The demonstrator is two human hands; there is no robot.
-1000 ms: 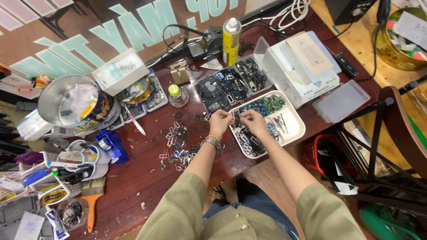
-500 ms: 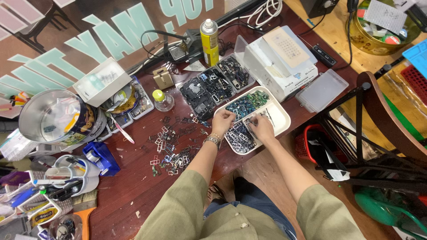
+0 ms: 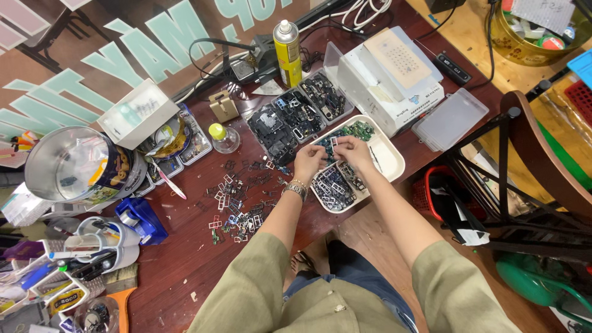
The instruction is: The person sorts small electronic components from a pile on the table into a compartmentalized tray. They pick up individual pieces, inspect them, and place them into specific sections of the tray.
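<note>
A yellow spray can (image 3: 287, 44) is standing upright at the table's far edge, beside a white rectangular box (image 3: 394, 80) with a pale card on its lid. A brown sign with teal letters (image 3: 111, 68) is lying at the far left. Over the white oval tray (image 3: 390, 159), the left hand (image 3: 310, 161) and right hand (image 3: 355, 152) are pinching 1 small metal frame (image 3: 333, 143) between their fingertips; its long axis is too small to tell.
</note>
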